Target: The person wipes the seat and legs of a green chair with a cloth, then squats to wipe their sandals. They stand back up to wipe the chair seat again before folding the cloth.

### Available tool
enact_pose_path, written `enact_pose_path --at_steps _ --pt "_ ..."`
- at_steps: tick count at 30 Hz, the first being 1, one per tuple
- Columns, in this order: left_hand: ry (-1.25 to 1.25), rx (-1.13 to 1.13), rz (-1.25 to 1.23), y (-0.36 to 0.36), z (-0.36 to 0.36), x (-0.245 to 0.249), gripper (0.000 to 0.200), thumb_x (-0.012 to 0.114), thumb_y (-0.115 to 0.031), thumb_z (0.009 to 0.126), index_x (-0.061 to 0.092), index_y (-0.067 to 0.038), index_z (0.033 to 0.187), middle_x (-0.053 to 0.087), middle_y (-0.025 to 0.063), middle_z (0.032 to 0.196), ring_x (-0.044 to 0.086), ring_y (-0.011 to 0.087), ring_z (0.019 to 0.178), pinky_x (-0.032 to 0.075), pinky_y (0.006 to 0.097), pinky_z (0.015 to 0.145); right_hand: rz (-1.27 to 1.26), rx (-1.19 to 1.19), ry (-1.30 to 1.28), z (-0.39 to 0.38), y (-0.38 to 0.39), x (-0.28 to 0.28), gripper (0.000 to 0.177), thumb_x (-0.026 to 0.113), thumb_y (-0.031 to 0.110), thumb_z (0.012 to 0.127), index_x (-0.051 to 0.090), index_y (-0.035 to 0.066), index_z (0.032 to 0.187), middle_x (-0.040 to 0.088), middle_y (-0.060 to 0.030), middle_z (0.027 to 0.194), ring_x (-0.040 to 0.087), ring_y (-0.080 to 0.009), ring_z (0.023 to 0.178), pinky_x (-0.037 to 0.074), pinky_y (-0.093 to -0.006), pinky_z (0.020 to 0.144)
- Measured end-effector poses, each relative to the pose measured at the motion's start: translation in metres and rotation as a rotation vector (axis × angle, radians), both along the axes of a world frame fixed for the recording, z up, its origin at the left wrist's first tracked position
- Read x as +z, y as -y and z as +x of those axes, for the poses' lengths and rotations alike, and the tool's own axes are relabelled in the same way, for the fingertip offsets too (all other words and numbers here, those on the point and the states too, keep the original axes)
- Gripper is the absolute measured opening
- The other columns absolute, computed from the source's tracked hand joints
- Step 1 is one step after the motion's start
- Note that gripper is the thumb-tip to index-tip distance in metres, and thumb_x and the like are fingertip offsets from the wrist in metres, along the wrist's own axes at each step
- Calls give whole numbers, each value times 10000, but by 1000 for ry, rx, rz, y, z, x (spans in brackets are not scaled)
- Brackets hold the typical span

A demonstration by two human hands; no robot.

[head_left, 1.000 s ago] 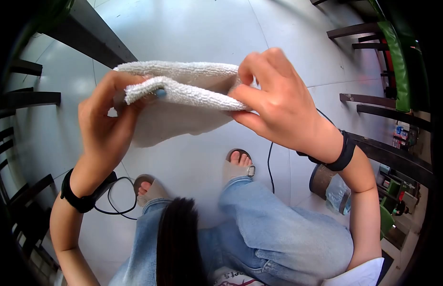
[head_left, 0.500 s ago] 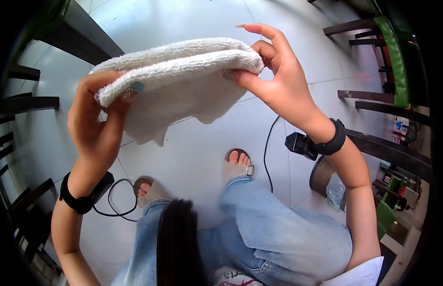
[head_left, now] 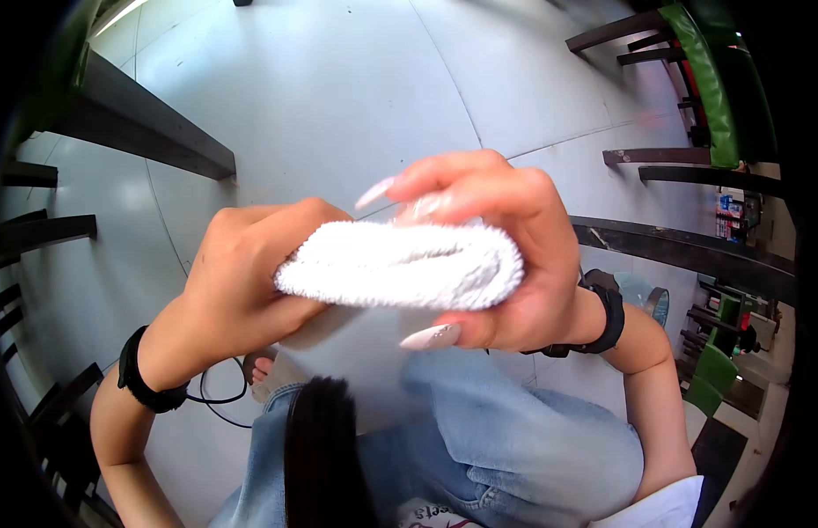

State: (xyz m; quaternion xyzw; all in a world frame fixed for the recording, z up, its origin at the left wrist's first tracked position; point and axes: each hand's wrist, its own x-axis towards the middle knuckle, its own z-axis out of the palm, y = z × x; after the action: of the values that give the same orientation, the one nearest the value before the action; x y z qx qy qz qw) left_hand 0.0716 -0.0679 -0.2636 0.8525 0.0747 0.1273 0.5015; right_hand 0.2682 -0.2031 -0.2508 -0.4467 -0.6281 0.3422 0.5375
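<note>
A white terry towel (head_left: 400,264), folded into a thick, narrow bundle with its layered edge facing the camera, is held in mid-air above my lap. My left hand (head_left: 259,268) grips its left end, fingers on top and the thumb hidden below. At the other end my right hand (head_left: 506,246) wraps round the rounded fold, with fingers over the top and the thumb underneath. Long pale nails show on the right hand. The towel's lower part is mostly out of sight behind its near edge.
Dark wooden legs (head_left: 145,114) stand at the upper left. On the right are a green-covered chair (head_left: 708,88) and a dark beam (head_left: 682,255). A bin with a clear liner (head_left: 642,295) sits beyond my right wrist. A black cable (head_left: 220,409) lies by my foot.
The towel has been folded smaller, and its hanging part no longer shows. Both hands have come closer together and lower in view, and the right fingers have closed over the towel.
</note>
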Motion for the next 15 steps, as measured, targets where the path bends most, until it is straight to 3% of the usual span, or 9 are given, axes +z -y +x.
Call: enact_pose_path --at_steps 1,4,6,10,13,14,15 --pt "2 40 -99 1 0 3 524 773 -147 672 574 23 1127 668 132 980 648 251 886 487 336 816 -14 -6 -98 -1 -2 -3 634 816 176 698 461 37 1204 549 -127 1186 548 -214 1072 448 -355 910" --pt "183 398 -455 20 8 -17 404 731 -40 731 583 51 1095 677 112 962 645 155 877 498 272 760 -779 89 -279 2 5 3 757 794 265 743 372 35 1328 526 -102 1211 503 -177 1123 414 -356 970" --pt "107 438 -329 18 13 16 398 705 -52 777 551 29 1134 635 84 967 611 134 894 488 263 769 -1127 140 -286 5 2 4 633 740 294 795 440 19 1280 567 -79 1146 521 -151 1081 423 -337 954" --pt "255 515 -131 4 6 25 492 671 -41 820 449 -19 1258 559 78 1057 582 127 932 492 250 785 -716 -45 -229 -2 -16 -18 415 611 259 897 515 -1 1206 585 -59 1117 530 -124 1039 422 -298 931" --pt "483 608 280 -32 -17 44 625 633 -40 843 322 -62 1384 488 181 1276 617 235 1009 578 306 793 -426 -96 -265 2 -54 9 268 545 128 929 540 7 1169 587 -47 1108 523 -116 1035 412 -280 921" --pt "527 629 693 -53 -33 59 643 647 -67 844 320 -74 1398 455 197 1334 627 264 1013 587 314 770 -215 -87 -201 2 -71 21 267 572 109 915 545 13 1162 599 -49 1076 535 -115 1014 423 -288 909" --pt "572 651 839 -66 -47 81 601 624 -107 874 331 -75 1398 408 192 1389 606 294 1066 589 312 759 6 -82 -172 -4 -91 41 277 601 77 894 546 7 1156 620 -45 1026 566 -112 943 454 -277 846"
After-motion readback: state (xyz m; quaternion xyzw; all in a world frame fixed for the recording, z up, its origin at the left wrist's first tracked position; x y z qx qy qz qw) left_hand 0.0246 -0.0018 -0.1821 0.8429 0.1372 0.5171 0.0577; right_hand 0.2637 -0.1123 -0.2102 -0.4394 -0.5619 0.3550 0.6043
